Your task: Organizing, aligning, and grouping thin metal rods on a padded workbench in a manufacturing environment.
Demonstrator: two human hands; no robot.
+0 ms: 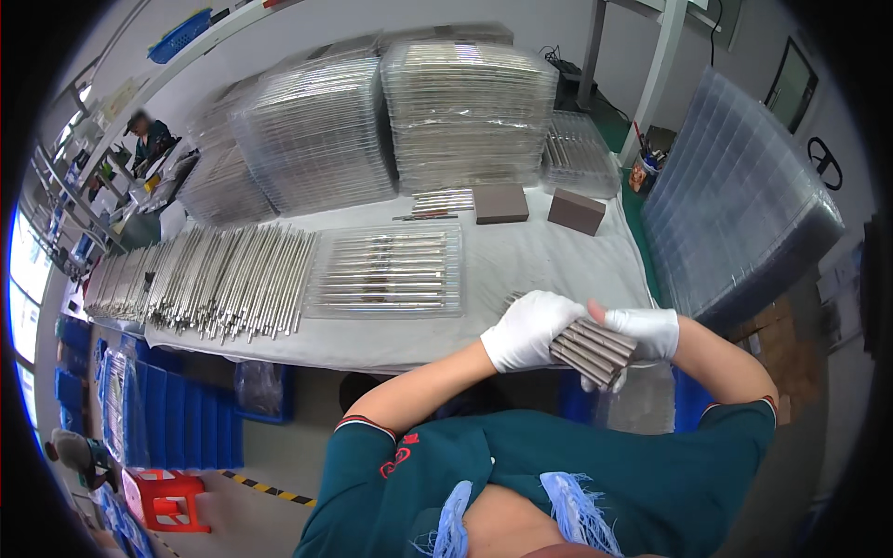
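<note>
1. Workshop table (549, 270) under a white cloth, loaded with metal parts and clear trays.
2. Left hand (527, 327), white-gloved, fingers curled together over the top of a bundle of metal rods (593, 346).
3. Right hand (644, 333), also gloved, wrapped round the far end of the same bundle, bare thumb tip sticking out above; fingers pressed against the rods from beneath.
4. Bundle held between both hands at the near table edge, just above it, rod ends facing down toward the torso.
5. Further out on the cloth: a clear tray of rods (389, 272), flat, left of the hands.
6. Beside it, a loose heap of long rods (219, 279).
7. Behind, two brown blocks (502, 203) and tall stacks of clear trays (465, 112).
</note>
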